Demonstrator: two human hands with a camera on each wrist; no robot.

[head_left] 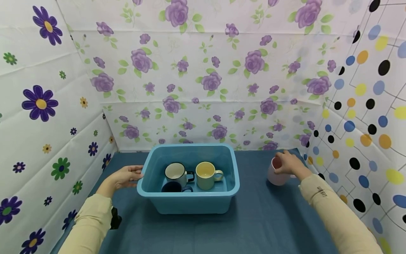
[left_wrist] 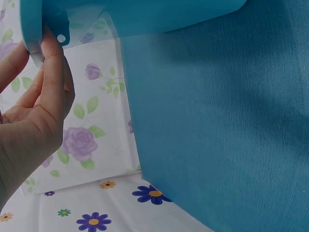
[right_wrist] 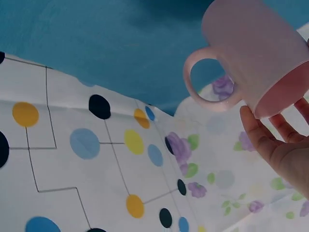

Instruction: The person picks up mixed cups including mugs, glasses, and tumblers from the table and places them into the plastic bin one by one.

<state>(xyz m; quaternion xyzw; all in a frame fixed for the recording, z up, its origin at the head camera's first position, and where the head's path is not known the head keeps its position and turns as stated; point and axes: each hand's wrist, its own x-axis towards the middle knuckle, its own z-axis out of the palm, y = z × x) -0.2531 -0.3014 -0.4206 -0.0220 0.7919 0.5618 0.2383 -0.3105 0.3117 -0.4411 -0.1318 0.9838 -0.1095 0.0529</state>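
A light blue plastic basin (head_left: 191, 204) stands in the middle of the table, with several mugs' worth of room inside. In it are a white mug (head_left: 173, 173) with a black handle, a yellow mug (head_left: 205, 179) and a dark blue mug (head_left: 172, 187), partly hidden by the front rim. My left hand (head_left: 125, 175) pinches the basin's left rim between thumb and fingers (left_wrist: 52, 72). Off to the right, my right hand (head_left: 289, 165) grips a pink mug (head_left: 275, 179) by its rim from above. The mug leans a little, its handle (right_wrist: 190, 79) pointing right in the head view.
Dark blue cloth (head_left: 203, 233) covers the table. A flowered sheet (head_left: 206, 116) hangs close behind the basin. Printed sheets also close off the left side (head_left: 63, 141) and the dotted right side (head_left: 364, 148), near my right hand.
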